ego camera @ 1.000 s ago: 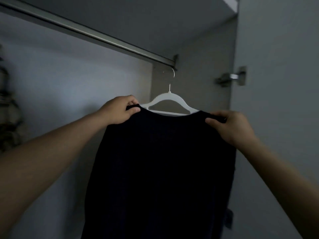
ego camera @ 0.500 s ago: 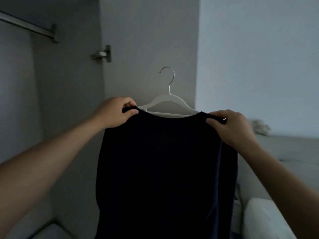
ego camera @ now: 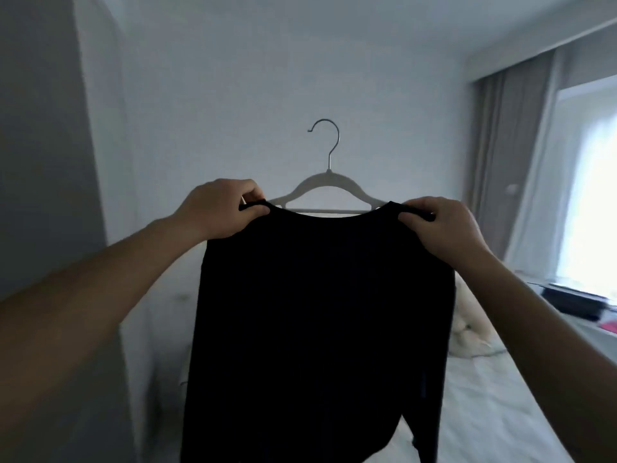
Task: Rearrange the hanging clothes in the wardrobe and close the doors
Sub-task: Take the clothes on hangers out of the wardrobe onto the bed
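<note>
black top (ego camera: 320, 312), white hanger (ego camera: 329, 183), grey curtain (ego camera: 500, 168)

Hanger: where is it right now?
Head view, centre: the white hanger is off any rail, held up inside the black top, between left hand and right hand.

The garment (ego camera: 320, 329) hangs in the middle of the view on a hanger (ego camera: 329, 192), whose hook stands up above the neckline and is caught on nothing. The left hand (ego camera: 220, 208) pinches the garment's left shoulder and the right hand (ego camera: 440, 228) its right shoulder, both arms reaching in from the lower corners. Behind the garment is a wall (ego camera: 267, 78). At the far left stands an upright panel (ego camera: 36, 145) (which part of the wardrobe it is cannot be told). Below and to the right, behind the garment, lies a bed (ego camera: 484, 412), with a pillow (ego camera: 470, 329) just beside the garment's right edge. Curtains (ego camera: 507, 168) hang at the right, a window (ego camera: 594, 195) beyond them.
</note>
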